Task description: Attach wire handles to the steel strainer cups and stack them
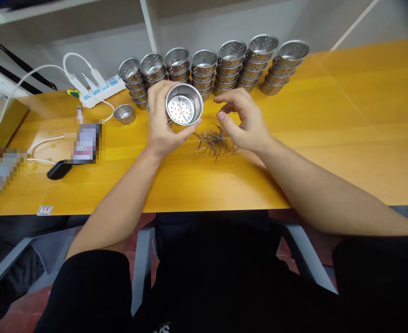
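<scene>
My left hand (161, 121) is wrapped round a perforated metal cup (184, 105), its open mouth tipped up toward me. A thin wire shows across the inside of the cup. To the right of it my right hand (244, 119) hovers with curled fingers, thumb and forefinger apart and nothing visible between them. Below and between the hands, a tangle of thin curved metal wires (216, 141) lies on the table.
Several stacks of perforated metal cups (231, 55) stand along the back of the yellow table (349, 138). Farther left are a small metal cup (124, 114), a white power strip (103, 92) with cables, a phone (86, 143) and a black object (58, 170).
</scene>
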The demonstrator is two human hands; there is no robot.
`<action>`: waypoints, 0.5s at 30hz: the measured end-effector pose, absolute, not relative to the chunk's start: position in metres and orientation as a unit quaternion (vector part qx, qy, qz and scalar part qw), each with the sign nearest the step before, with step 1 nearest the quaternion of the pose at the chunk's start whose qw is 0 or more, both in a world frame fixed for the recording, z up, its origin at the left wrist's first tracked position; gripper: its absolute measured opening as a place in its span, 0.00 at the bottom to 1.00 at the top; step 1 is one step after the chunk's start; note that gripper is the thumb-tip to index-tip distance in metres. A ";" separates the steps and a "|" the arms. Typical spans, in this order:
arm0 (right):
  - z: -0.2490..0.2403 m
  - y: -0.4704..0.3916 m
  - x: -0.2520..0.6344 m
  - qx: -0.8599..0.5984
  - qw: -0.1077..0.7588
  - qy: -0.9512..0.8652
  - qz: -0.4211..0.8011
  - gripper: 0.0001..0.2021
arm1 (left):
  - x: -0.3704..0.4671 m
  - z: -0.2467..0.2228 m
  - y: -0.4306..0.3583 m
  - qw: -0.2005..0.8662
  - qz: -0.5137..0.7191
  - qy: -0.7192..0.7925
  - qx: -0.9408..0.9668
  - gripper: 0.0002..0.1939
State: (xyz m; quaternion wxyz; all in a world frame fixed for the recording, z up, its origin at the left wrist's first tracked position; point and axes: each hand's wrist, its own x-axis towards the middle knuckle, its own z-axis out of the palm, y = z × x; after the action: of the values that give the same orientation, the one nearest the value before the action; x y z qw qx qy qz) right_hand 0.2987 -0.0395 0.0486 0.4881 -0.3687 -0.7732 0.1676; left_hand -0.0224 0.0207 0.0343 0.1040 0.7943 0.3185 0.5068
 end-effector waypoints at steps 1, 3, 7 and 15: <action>0.049 -0.040 0.299 -0.378 0.483 -0.771 0.170 0.34 | -0.026 0.038 0.021 0.101 0.510 0.340 0.783 0.62; 0.050 -0.042 0.299 -0.388 0.475 -0.771 0.172 0.32 | -0.033 0.042 0.023 0.096 0.522 0.379 0.758 0.62; 0.049 -0.042 0.299 -0.389 0.468 -0.776 0.164 0.29 | -0.053 0.040 0.043 0.077 0.560 0.417 0.712 0.62; 0.039 -0.038 0.295 -0.372 0.475 -0.783 0.151 0.24 | -0.069 0.035 0.061 0.145 0.531 0.441 0.709 0.62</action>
State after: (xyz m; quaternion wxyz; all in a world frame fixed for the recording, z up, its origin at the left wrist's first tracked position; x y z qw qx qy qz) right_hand 0.2948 -0.0380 0.0389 0.4749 -0.3716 -0.7833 0.1510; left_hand -0.0689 0.0615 0.0348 0.1448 0.7086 0.4412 0.5312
